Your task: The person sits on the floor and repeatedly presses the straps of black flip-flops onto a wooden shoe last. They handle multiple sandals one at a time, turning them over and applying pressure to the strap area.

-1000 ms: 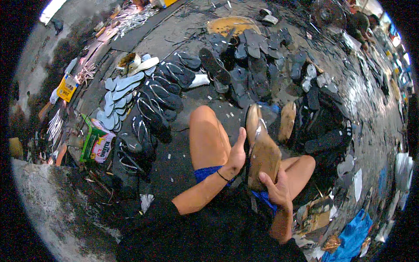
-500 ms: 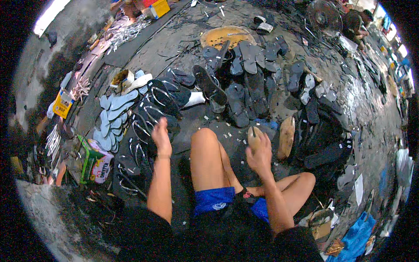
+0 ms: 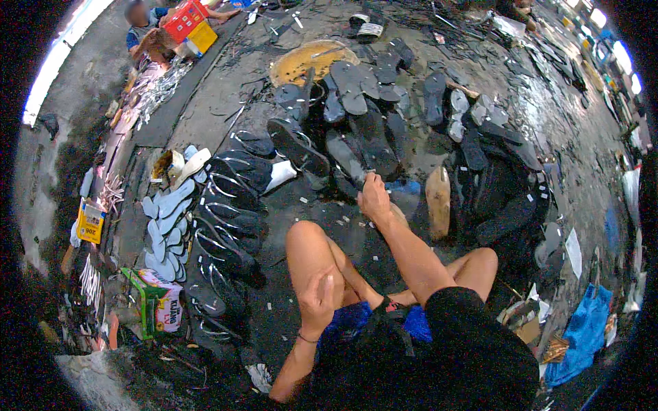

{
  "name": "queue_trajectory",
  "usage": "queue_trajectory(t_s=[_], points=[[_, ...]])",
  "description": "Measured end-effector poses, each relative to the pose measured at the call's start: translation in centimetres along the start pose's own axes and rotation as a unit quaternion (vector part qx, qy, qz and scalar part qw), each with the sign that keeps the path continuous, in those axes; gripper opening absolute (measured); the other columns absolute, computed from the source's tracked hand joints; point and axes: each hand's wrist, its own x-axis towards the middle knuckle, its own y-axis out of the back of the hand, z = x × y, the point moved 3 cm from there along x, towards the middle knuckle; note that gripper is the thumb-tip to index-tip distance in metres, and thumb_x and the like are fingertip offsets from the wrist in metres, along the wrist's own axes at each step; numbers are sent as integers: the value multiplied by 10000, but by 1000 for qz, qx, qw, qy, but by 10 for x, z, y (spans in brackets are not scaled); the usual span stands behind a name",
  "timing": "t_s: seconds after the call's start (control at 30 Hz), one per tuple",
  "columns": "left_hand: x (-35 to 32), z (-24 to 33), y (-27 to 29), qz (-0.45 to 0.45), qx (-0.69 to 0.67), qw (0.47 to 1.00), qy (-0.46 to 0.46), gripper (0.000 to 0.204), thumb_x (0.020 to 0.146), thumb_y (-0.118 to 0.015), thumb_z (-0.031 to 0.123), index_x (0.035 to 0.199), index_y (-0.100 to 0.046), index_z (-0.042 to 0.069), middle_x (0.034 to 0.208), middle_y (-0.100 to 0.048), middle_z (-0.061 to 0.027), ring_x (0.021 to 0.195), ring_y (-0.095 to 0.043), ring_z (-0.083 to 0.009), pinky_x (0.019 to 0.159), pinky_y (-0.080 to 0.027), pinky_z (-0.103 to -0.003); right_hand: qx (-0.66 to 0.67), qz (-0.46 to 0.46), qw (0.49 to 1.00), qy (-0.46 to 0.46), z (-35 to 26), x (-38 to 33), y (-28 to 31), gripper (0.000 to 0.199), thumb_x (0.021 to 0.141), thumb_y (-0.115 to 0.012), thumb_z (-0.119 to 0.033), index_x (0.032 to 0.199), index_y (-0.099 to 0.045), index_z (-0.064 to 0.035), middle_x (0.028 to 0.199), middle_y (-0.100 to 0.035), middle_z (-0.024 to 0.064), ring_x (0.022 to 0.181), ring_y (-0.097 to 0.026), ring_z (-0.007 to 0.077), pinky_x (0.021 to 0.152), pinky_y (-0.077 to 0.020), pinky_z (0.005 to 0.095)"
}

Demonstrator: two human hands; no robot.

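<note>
Here right hand (image 3: 373,198) grips black, flat sole (image 3: 349,159).

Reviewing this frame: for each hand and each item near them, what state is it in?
right hand: stretched forward, closed on a black sandal sole
black sandal sole: gripped at its near end, resting in the pile
left hand: resting on the thigh, holding nothing
wooden shoe form: lying flat on the floor, untouched
row of strapped black sandals: laid overlapping on the floor
pale blue soles: stacked in a fan, strapless
</note>
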Motion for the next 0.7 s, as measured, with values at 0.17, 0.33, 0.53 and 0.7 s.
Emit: queue_trajectory(t_s=[0.17,0.33,0.53,0.7], points=[[59,44,-23,99,-162,981,-34,297,957,-628,115,1209,-613,-43,1109,-684,-183,1115,-643,-271,960,-482,-356,382,-22,924,2,11,-92,77,453,940,-610,-58,1342,-420,28,1140,-662,139,1000,-664,268,852,-543,396],[71,71,-14,4,-172,983,59,490,918,-662,75,1357,-465,-13,1311,-518,-155,1209,-521,-283,1060,-382,-382,407,-228,877,-117,-13,-262,134,475,918,-691,-153,1333,-498,-26,1160,-636,126,1020,-631,208,868,-539,358],[-19,94,-18,-122,-160,979,-11,325,850,-644,9,1172,-618,-30,989,-698,-109,907,-661,-165,786,-529,-318,322,3,946,-22,-66,-283,195,274,858,-731,-119,1097,-634,-27,1004,-673,143,848,-684,281,758,-559,365],[-39,101,-12,-168,-100,975,-110,474,787,-590,-21,1260,-576,-43,1084,-681,-181,973,-688,-294,868,-532,-354,194,47,977,80,-100,-292,214,169,813,-760,-89,924,-651,-21,877,-677,149,816,-689,295,709,-548,358]])
